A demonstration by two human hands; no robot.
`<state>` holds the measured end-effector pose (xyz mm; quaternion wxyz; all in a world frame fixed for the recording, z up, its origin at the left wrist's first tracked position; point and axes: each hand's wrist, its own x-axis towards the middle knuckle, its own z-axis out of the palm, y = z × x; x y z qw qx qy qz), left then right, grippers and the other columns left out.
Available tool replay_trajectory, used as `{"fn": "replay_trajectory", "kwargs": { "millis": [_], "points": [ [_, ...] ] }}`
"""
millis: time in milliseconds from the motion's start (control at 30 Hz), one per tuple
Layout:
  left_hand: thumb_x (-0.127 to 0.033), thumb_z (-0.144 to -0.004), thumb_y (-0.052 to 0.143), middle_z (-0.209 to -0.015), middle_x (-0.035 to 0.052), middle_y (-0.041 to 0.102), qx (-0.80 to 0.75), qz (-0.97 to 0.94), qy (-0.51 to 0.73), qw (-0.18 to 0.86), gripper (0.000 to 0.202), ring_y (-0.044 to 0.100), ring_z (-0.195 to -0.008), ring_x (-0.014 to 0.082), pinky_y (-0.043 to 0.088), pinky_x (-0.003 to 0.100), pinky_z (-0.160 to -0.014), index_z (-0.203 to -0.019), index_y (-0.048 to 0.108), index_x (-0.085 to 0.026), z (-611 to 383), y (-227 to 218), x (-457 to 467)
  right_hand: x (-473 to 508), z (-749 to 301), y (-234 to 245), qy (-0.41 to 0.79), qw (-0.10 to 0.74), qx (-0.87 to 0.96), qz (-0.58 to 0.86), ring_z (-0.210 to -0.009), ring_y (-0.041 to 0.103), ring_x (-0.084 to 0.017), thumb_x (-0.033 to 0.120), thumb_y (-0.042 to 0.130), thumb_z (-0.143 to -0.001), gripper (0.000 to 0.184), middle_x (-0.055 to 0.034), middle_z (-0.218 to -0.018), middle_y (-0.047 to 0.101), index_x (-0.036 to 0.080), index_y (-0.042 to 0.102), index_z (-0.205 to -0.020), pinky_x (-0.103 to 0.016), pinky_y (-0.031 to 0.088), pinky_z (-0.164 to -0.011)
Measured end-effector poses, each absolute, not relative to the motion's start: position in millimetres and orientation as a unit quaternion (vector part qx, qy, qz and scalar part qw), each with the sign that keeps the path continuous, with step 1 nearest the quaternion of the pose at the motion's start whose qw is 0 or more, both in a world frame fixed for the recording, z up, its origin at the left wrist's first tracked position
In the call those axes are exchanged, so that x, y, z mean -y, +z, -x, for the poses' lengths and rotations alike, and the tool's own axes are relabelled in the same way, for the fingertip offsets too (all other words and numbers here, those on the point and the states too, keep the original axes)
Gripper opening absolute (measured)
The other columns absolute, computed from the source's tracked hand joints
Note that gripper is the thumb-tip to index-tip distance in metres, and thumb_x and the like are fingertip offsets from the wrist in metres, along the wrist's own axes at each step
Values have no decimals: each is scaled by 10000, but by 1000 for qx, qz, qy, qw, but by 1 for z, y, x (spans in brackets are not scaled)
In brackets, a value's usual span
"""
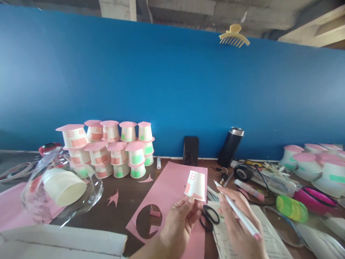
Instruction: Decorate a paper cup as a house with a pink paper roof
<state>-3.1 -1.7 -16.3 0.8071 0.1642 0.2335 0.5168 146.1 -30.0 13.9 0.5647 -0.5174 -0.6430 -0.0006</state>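
Observation:
My left hand [181,222] pinches the rim of a white paper cup [197,184], turned upside down. The cup bears a red-drawn window and red coloured patches. In my right hand [238,219] is a white marker pen [239,212] with a pink end, held like a pencil. Its tip points up and left, a little apart from the cup. Under my left hand lies a pink paper sheet [172,176] with a round hole cut in it. Black-handled scissors [209,217] rest between my hands, their blades largely hidden.
Several decorated cups with pink paper tops [99,153] stand stacked at left. A plastic bag of nested paper cups [64,185] lies before them. Behind are a black phone [191,150] and black flask [231,146]. More decorated cups [309,162] and a green-yellow item [291,208] sit right.

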Motion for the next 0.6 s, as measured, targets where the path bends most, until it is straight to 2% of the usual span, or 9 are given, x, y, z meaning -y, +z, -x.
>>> {"fn": "replay_trajectory", "kwargs": {
  "millis": [200, 367, 433, 500, 600],
  "points": [
    [-224, -708, 805, -833, 63, 716, -246, -152, 534, 795, 158, 677, -830, 147, 548, 224, -821, -805, 744, -115, 2, -18, 1, 22, -153, 5, 3, 531, 645, 550, -1021, 611, -194, 261, 502, -948, 209, -28, -1096, 655, 287, 603, -1130, -299, 488, -867],
    [-213, -719, 796, -882, 82, 729, -261, -169, 522, 794, 160, 681, -858, 153, 553, 203, -789, -834, 745, -113, 3, -21, -3, 17, -162, -11, -21, 443, 657, 609, -1095, 594, -202, 219, 437, -947, 312, -30, -1199, 617, 306, 514, -1236, -324, 480, -894],
    [-218, -713, 801, -879, 84, 729, -268, -176, 522, 790, 164, 682, -855, 155, 555, 200, -774, -824, 742, -113, 4, -22, -4, 16, -164, -12, -31, 380, 662, 645, -1136, 563, -225, 104, 423, -881, 462, -55, -1247, 581, 284, 449, -1306, -355, 478, -899],
    [-235, -715, 801, -899, 91, 730, -273, -187, 522, 786, 182, 682, -866, 161, 557, 201, -769, -833, 742, -111, 4, -22, -4, 16, -163, -10, -40, 304, 665, 681, -1162, 530, -251, -2, 429, -747, 665, -80, -1285, 549, 247, 397, -1363, -377, 470, -909],
    [-246, -704, 811, -896, 88, 731, -285, -196, 514, 785, 211, 681, -851, 153, 556, 193, -757, -855, 744, -115, 4, -20, -4, 16, -161, -5, -57, 200, 667, 716, -1129, 531, -277, -38, 446, -619, 794, -95, -1283, 558, 210, 416, -1372, -389, 462, -898]
  ]
}}
